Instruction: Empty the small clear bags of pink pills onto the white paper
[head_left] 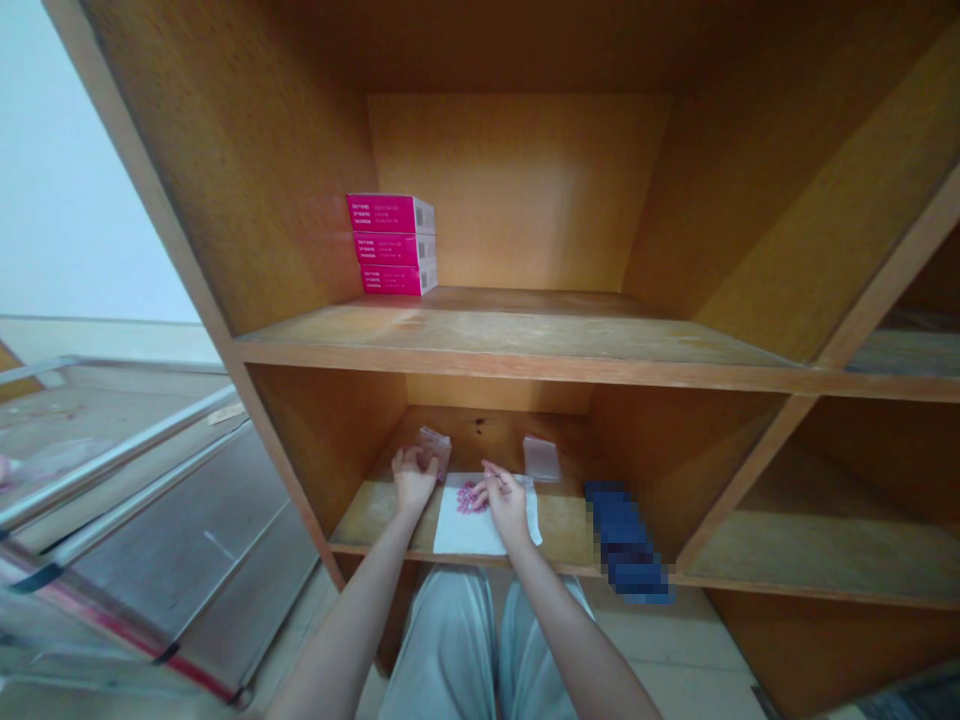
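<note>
Hands pinching: left hand (pixel 414 478) at a clear bag (pixel 435 448), right hand (pixel 507 503) above pink pieces (pixel 470 497) on white paper (pixel 465 528).

**Two Bare Hands Are Working Close Together**

The left arm (pixel 352 615) and the right arm (pixel 574 635) reach forward over the front edge of the low shelf (pixel 367 520). The left hand (pixel 414 478) bends downward with curved fingers. The right hand (pixel 504 500), just beside it, brings the fingertips (pixel 486 470) together.
</note>
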